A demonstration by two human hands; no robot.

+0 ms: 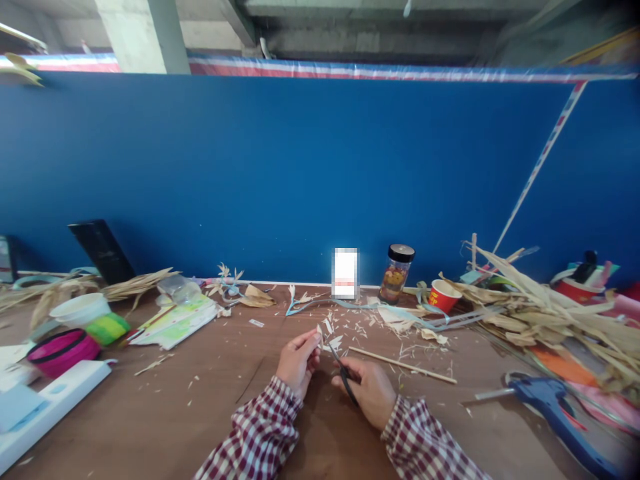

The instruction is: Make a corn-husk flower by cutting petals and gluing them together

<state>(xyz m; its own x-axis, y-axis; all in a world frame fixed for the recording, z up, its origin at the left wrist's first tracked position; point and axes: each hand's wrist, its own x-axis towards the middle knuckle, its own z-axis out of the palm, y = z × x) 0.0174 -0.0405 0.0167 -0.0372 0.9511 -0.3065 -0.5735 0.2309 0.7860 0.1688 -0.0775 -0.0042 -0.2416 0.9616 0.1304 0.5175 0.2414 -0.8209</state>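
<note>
My left hand (299, 360) is closed in a pinch on a small pale piece of husk (319, 329), held just above the table. In my right hand (369, 385) is a pair of dark scissors (345, 379). Their narrow tip points up and left, close to the fingertips of my left hand. The grip end is partly hidden by my fingers. White husk petals (334, 343) lie just beyond the two hands, among many small cut scraps (361, 325).
A thin wooden stick (403, 364) lies right of my hands. Farther right are a blue glue gun (555, 407), dried husks (540, 300) and a red paper cup (444, 297). A lidded jar (395, 275) stands behind. Left are papers (175, 321), a pink bowl (63, 353) and a white power strip (60, 410).
</note>
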